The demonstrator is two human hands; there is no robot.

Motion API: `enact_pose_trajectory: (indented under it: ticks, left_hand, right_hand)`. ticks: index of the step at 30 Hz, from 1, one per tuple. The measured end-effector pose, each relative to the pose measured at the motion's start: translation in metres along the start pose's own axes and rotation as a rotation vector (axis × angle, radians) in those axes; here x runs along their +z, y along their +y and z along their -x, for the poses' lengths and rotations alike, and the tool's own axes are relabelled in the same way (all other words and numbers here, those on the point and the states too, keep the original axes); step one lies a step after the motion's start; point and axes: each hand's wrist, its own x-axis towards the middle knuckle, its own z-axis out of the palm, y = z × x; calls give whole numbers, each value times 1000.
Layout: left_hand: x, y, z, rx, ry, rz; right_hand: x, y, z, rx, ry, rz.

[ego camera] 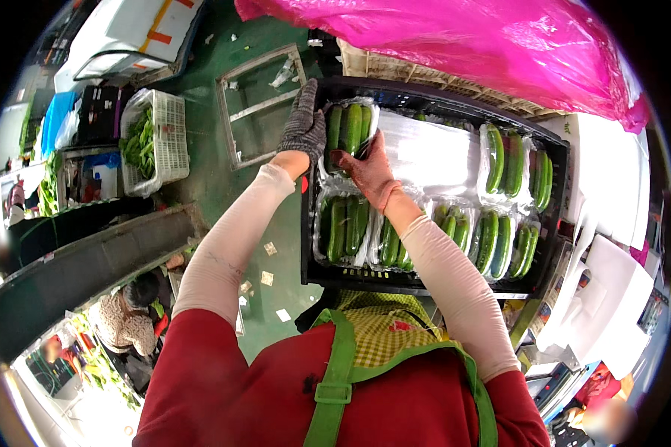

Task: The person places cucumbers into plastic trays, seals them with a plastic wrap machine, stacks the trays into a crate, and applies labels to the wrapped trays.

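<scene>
A black plastic crate [436, 288] holds several white trays of cucumbers wrapped in clear film. My right hand [372, 170], in a reddish-brown glove, grips the lower right side of a wrapped cucumber pack [351, 127] in the crate's upper left corner. My left hand [306, 125], in a grey knitted glove, lies along the crate's left rim beside that pack, fingers straight; whether it presses on the pack I cannot tell. Right of the pack lies a white sheet or tray surface [431, 153]. More cucumber packs [345, 229] fill the near row, partly behind my right forearm.
Pink plastic film [453, 44] covers a beige crate [414, 72] beyond the black one. On the green floor lie a metal frame [263, 109] and paper scraps. A white basket of leafy greens [170, 134] stands at left. Several people are at the lower left and lower right.
</scene>
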Motion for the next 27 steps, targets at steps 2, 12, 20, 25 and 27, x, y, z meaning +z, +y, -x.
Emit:
enact_pose_trajectory:
  ticks: [2,12,20,25,27]
  left_hand:
    - [-1,11,5,76,84,-266]
    - [37,59,5,217,-198,-597]
    - [48,66,7,251,-147,-680]
    - [50,67,4,265,-135,-699]
    - [51,63,-4,371,-116,-666]
  right_hand:
    - [-8,3,-2,-2,124,498]
    - [-47,-34,-5,-107,-665,1175]
    - [-177,-114,39,-349,350,1806]
    - [-213,-100,37,-277,270,1915]
    - [-211,-100,34,-220,297,1904]
